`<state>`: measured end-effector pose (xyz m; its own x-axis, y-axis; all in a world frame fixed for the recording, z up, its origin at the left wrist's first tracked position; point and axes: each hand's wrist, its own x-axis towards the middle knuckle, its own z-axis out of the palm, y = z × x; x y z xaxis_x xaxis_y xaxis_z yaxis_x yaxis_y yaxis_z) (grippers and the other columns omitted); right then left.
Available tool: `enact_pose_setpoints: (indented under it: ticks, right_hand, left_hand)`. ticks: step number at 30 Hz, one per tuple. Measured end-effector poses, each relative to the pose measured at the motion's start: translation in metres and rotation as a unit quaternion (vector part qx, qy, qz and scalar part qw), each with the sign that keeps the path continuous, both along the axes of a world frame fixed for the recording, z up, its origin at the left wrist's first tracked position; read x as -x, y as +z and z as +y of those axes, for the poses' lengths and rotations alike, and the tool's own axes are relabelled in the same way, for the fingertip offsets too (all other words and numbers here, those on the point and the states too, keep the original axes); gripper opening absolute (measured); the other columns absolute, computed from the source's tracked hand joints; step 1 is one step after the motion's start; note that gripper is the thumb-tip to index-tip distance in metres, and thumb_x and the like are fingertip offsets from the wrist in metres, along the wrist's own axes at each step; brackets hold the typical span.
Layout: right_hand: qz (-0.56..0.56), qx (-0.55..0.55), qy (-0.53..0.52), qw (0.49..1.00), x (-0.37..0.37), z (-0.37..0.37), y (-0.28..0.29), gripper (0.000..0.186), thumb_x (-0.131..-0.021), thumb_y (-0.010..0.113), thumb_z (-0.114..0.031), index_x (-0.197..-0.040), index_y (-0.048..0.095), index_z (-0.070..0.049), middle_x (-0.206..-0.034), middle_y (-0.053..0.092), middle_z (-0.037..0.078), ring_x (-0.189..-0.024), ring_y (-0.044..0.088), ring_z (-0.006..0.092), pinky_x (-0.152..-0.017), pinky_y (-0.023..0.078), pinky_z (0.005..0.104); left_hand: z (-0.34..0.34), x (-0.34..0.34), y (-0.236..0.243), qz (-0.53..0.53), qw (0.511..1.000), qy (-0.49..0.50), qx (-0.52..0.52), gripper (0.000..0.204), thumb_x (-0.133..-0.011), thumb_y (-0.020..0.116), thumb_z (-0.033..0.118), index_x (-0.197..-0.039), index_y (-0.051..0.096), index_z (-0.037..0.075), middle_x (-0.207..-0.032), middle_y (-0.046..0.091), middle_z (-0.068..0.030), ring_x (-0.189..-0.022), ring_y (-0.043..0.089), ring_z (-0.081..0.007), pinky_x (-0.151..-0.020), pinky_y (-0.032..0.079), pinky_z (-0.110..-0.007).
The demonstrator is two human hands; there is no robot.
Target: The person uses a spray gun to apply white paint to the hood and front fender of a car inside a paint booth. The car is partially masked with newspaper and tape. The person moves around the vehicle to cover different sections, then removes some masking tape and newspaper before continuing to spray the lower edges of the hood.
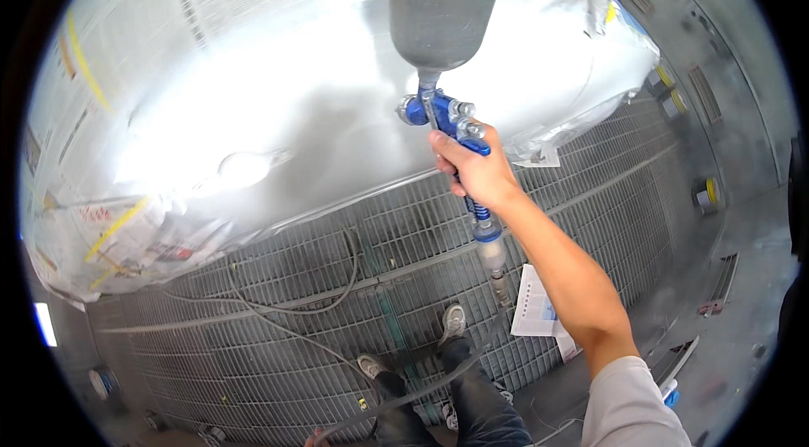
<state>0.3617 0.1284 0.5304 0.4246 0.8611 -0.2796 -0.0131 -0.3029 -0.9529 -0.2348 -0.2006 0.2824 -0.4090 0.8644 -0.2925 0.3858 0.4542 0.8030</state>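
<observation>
My right hand (480,169) is wrapped round the grip of a blue spray gun (438,114), with the fingers at its trigger. On top of the gun stands a large grey paint cup (442,21) with a lid. The nozzle points left, over a glossy white car door panel (337,127) with a rounded handle recess (244,167). From the grip's lower end a grey air hose (438,384) curves down to the lower edge. There my left hand (317,438) closes on the hose, with only its fingertips showing.
Newspaper masking (143,236) with yellow tape surrounds the panel. Metal floor grating (278,363) lies under my feet, crossed by a loop of hose (350,270). A paper sheet (533,304) lies by my right arm. Several cans, including one with a yellow band (706,192), stand at the right.
</observation>
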Motion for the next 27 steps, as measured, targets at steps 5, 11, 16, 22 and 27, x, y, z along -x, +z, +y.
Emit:
enact_pose_setpoints:
  ticks: [5,11,16,22,27]
  right_hand:
    - [0.01,0.004,-0.056,0.998,-0.111,-0.031,-0.006,0.022,-0.09,0.066,-0.029,-0.095,0.06,-0.008,-0.069,0.052,-0.002,-0.061,0.05,0.0068,-0.043,0.039,0.0239]
    - [-0.041,-0.019,-0.144,0.989,-0.222,-0.059,-0.006,0.024,-0.092,0.063,-0.022,-0.075,0.058,-0.005,-0.062,0.051,0.002,-0.05,0.046,0.0081,-0.037,0.035,0.0236]
    - [-0.095,-0.002,-0.195,0.976,-0.309,-0.082,-0.005,0.025,-0.089,0.065,-0.026,-0.076,0.059,-0.005,-0.063,0.053,0.002,-0.05,0.048,0.0098,-0.04,0.039,0.0258]
    - [-0.15,0.006,-0.3,0.942,-0.336,-0.082,0.002,0.025,-0.089,0.064,-0.026,-0.077,0.057,-0.005,-0.064,0.052,0.001,-0.054,0.048,0.0094,-0.041,0.039,0.0256]
    - [-0.093,-0.014,-0.234,0.968,-0.277,-0.072,0.018,0.027,-0.091,0.063,-0.026,-0.073,0.057,-0.007,-0.061,0.05,0.001,-0.048,0.044,0.0083,-0.039,0.035,0.0244]
  left_hand:
    - [0.018,-0.074,0.0,0.024,0.994,-0.097,-0.036,0.015,-0.086,0.048,0.001,-0.074,0.057,0.0,-0.062,0.039,0.0023,-0.055,0.026,-0.0088,-0.046,0.02,-0.031]
    - [0.024,-0.152,-0.006,0.087,0.982,-0.164,-0.043,0.02,-0.088,0.052,0.005,-0.069,0.047,0.002,-0.063,0.034,0.0029,-0.057,0.027,-0.0116,-0.048,0.024,-0.031]
    - [0.038,-0.247,0.038,0.124,0.956,-0.259,-0.065,0.021,-0.085,0.056,0.005,-0.068,0.045,0.005,-0.061,0.032,0.0002,-0.056,0.026,-0.0135,-0.048,0.025,-0.032]
    - [0.04,-0.271,0.055,0.113,0.96,-0.253,-0.046,0.017,-0.084,0.053,0.001,-0.068,0.047,0.003,-0.062,0.035,0.0024,-0.055,0.029,-0.014,-0.049,0.026,-0.031]
    - [0.05,-0.259,0.073,0.061,0.997,-0.049,0.02,0.018,-0.086,0.05,-0.002,-0.068,0.049,-0.001,-0.063,0.038,0.0022,-0.055,0.032,-0.0135,-0.049,0.026,-0.032]
